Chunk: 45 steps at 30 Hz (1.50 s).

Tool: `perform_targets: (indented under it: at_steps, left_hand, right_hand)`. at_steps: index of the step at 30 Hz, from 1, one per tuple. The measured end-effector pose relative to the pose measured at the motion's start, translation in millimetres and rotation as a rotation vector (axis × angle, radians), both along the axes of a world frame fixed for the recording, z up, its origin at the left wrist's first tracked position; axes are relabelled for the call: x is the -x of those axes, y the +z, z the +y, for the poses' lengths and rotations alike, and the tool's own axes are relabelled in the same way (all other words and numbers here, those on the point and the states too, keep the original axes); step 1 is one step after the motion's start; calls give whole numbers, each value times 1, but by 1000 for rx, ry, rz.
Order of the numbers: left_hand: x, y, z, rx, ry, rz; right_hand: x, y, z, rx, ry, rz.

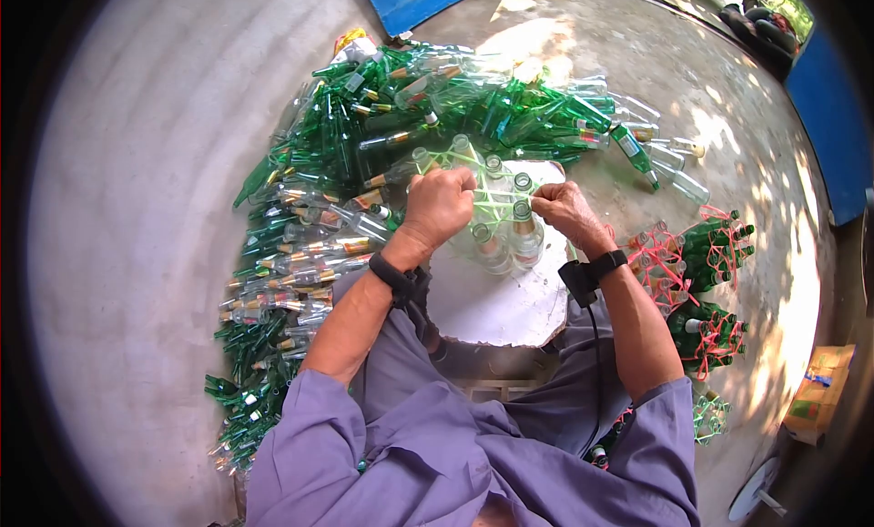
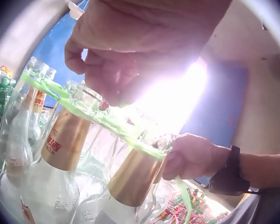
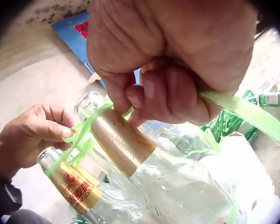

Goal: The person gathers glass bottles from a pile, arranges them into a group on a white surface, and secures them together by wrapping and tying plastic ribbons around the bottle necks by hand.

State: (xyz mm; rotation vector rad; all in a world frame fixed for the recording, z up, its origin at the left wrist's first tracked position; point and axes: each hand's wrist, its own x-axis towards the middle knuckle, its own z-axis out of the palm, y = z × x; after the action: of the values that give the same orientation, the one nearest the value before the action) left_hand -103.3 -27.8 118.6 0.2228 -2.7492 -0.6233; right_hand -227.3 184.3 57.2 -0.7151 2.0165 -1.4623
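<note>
A cluster of clear glass bottles (image 1: 499, 236) with gold neck labels stands on a white board (image 1: 501, 299) in front of me. A green plastic strap (image 1: 492, 199) runs around their necks. My left hand (image 1: 439, 204) pinches the green strap (image 3: 81, 135) at the left of the cluster, thumb against fingers. My right hand (image 1: 563, 208) grips the strap (image 3: 242, 109) in a closed fist and holds it taut beside a gold-necked bottle (image 3: 123, 142). In the left wrist view the strap (image 2: 98, 119) loops over the bottle mouths between the left hand (image 2: 121, 51) and the right hand (image 2: 191, 156).
A big heap of loose green and clear bottles (image 1: 346, 163) lies on the concrete to the left and behind. Tied bundles of green bottles with red strap (image 1: 701, 281) stand at the right. A cardboard box (image 1: 819, 390) sits at far right, blue panels (image 1: 828, 117) behind.
</note>
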Motion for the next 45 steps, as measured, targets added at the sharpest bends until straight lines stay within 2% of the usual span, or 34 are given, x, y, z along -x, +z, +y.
perform_targets:
  at_steps: [5, 12, 15, 21, 23, 28, 33, 35, 39, 41, 45]
  left_hand:
    - [6, -2, -8, -185, 53, -99]
    - [8, -9, -16, -279, 65, -113]
    - [12, -11, -15, -200, 40, -95]
    - [13, -16, -3, 8, 131, -95]
    - [12, -25, -3, 75, 127, -2]
    - [5, -31, -1, -19, 107, 55]
    - [-7, -27, 18, -95, 101, 157]
    - [-10, -11, 42, 174, -22, 387]
    - [-2, -16, 71, 206, -151, 348]
    - [3, -31, 74, 200, -125, 304]
    - [3, -34, 75, 201, -104, 266]
  right_hand:
    - [-1, 4, -3, 17, 3, -24]
    - [-5, 12, -3, -3, -5, -131]
    - [-5, 12, -3, 7, -3, -132]
    - [0, 0, -1, -32, -33, -107]
    - [2, 0, 3, -40, -37, -87]
    - [3, 11, 18, -21, -89, -159]
    - [6, -2, 25, -75, -79, -101]
    - [5, 0, 26, -101, -75, -63]
    - [3, 0, 24, -74, -80, 36]
    - [6, -5, 23, -59, -83, 69]
    - [7, -14, 24, -48, -94, 191]
